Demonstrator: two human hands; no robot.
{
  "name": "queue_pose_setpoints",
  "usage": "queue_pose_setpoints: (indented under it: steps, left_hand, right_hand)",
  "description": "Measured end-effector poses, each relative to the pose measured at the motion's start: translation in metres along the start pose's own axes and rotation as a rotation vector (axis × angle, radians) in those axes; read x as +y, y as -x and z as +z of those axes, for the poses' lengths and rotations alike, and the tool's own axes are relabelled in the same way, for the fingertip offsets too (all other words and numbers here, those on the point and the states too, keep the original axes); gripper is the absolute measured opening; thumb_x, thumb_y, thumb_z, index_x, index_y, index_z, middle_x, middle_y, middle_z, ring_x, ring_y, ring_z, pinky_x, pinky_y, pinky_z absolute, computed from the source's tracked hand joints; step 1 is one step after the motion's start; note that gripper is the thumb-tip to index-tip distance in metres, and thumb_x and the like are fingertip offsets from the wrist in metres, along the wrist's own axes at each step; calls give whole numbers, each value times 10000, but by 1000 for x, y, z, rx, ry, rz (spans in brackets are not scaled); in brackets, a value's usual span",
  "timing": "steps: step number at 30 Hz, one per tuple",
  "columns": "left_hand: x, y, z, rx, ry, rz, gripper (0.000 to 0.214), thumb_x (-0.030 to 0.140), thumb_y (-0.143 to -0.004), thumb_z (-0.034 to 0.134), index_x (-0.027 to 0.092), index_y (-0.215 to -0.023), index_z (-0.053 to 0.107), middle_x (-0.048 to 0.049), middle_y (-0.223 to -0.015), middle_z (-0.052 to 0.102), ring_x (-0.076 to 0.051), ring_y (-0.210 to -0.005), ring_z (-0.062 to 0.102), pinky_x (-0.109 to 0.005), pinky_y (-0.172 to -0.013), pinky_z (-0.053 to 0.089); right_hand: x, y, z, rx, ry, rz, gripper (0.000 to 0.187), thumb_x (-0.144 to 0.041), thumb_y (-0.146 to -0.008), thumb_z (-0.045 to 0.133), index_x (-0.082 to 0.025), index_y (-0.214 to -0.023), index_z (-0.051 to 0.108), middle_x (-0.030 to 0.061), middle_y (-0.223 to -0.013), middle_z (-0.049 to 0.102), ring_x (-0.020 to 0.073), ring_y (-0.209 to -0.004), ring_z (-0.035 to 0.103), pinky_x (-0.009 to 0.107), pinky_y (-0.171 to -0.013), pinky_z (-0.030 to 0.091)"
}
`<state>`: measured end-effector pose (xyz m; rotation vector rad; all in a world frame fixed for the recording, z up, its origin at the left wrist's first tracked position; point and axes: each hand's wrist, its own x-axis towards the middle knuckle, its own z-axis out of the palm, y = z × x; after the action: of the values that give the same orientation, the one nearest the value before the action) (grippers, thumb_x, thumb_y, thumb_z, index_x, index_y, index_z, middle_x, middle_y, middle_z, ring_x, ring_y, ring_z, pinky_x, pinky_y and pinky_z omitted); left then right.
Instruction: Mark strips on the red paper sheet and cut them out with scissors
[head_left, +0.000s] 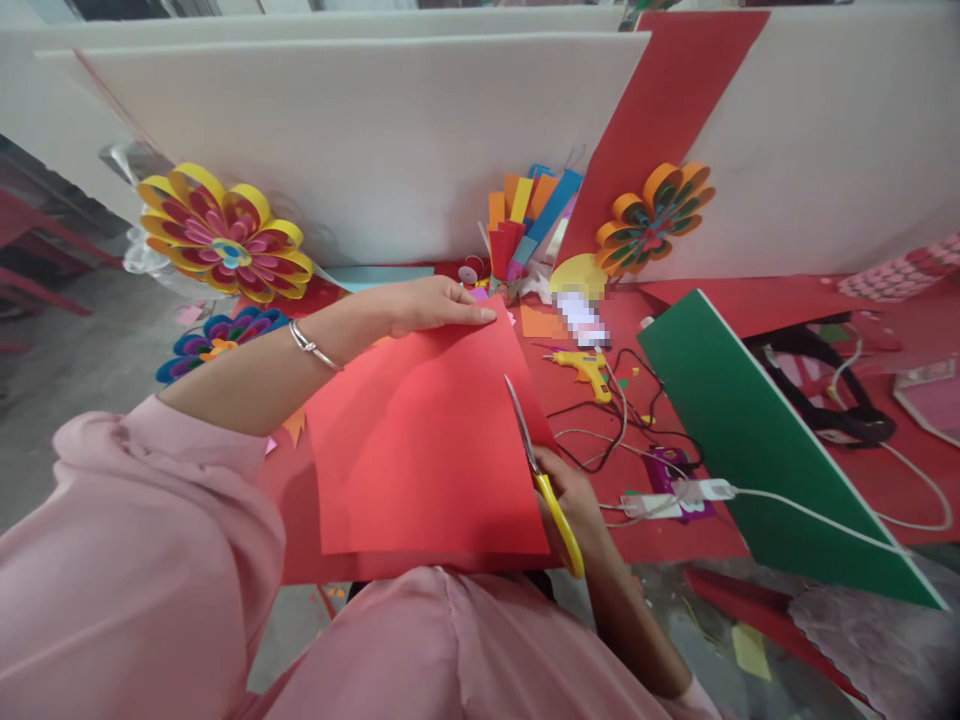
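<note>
A sheet of red paper (420, 450) is held up over the table's front edge. My left hand (439, 305) grips its far edge, thumb on top near the far right corner and fingers mostly hidden behind. Along the sheet's right side, my right hand (571, 490) is closed around a pair of scissors (556, 520) with yellow handles. The blades point away from me and lie near the paper's right edge; I cannot tell whether they are cutting into it.
On the red-covered table lie a yellow glue gun (585, 370), tangled cables and a white power connector (701, 490). A green board (772, 450) leans at the right. Paper flowers (229, 250) and a bunch of paper strips (525, 215) stand before white boards (360, 140).
</note>
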<state>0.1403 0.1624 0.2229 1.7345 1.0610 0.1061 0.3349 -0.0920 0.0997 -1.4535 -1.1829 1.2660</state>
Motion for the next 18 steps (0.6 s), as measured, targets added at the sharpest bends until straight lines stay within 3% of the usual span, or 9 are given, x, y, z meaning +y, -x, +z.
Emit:
queue_pose_setpoints:
  steps: [6, 13, 18]
  left_hand:
    - [14, 8, 2, 2, -52, 28, 336, 535, -775, 806, 222, -896, 808, -27, -903, 799, -221, -867, 736, -269, -698, 497]
    - [12, 16, -2, -221, 89, -43, 284, 431, -726, 851, 228, -912, 783, -17, -902, 806, -229, -949, 754, -274, -793, 539]
    - [3, 10, -4, -154, 138, -122, 282, 442, -732, 879, 207, -814, 747, -24, -829, 781, -249, -940, 756, -344, -859, 569]
  right_hand:
    - [7, 3, 1, 34, 15, -8, 299, -289, -779, 641, -236, -1055, 744, 7, -832, 773, 195, -733, 727, 272, -678, 583]
    - [11, 9, -2, -9, 54, 9, 362, -309, -791, 674, -235, -1141, 730, -15, -817, 743, 185, -708, 688, 266, -665, 561]
    - [24, 16, -3, -56, 117, -69, 348, -294, -890, 633, -241, -1226, 707, -16, -874, 750, 173, -706, 657, 288, -756, 567]
